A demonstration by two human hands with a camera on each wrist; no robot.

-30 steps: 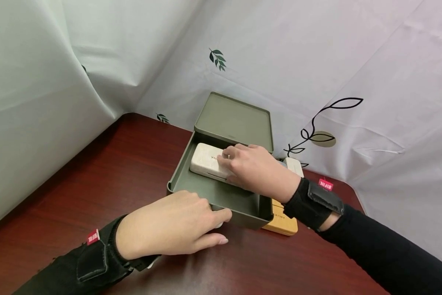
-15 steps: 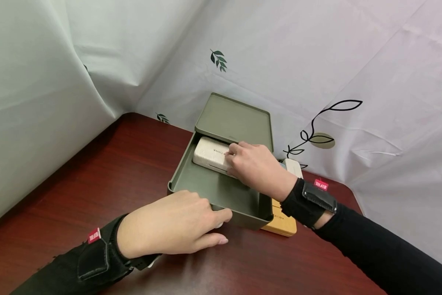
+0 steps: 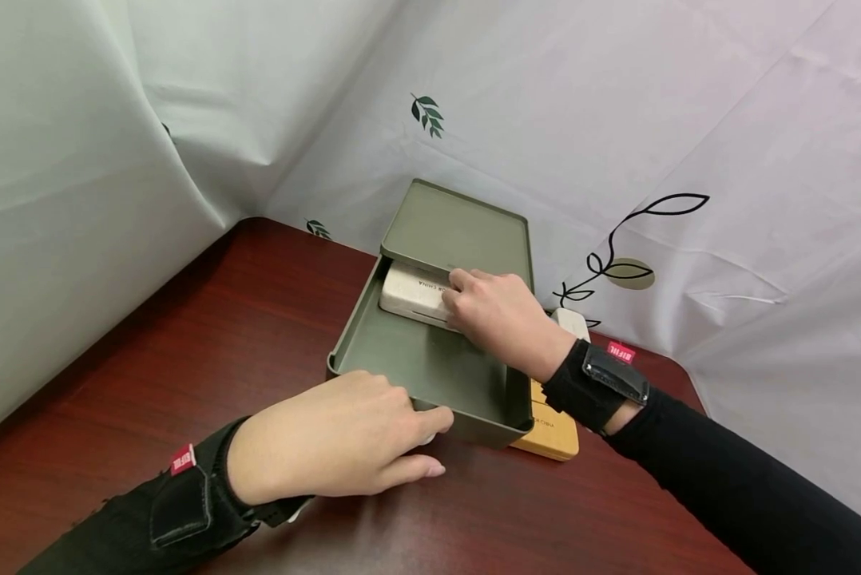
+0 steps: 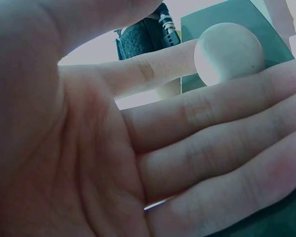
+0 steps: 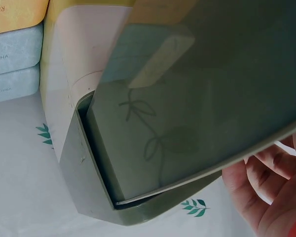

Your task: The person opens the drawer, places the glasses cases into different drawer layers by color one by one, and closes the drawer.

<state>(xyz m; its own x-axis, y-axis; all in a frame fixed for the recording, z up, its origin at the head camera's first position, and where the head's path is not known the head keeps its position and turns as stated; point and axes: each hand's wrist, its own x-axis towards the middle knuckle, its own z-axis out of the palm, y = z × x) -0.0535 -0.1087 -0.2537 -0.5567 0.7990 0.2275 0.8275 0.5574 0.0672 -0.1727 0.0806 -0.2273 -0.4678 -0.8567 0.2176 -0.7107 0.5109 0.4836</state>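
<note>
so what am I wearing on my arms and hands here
Your left hand and right hand are both ungloved. The left sleeve and right sleeve are black. Around the wrists are a black left strap and a black right strap, each with a roughly rectangular black patch and a small red tag with white lettering.

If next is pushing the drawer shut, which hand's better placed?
Left, I'd say. The left hand is at the front of the drawer, by the white knob. The right hand is inside, holding the white case, so it would probably need to let go first.
</note>
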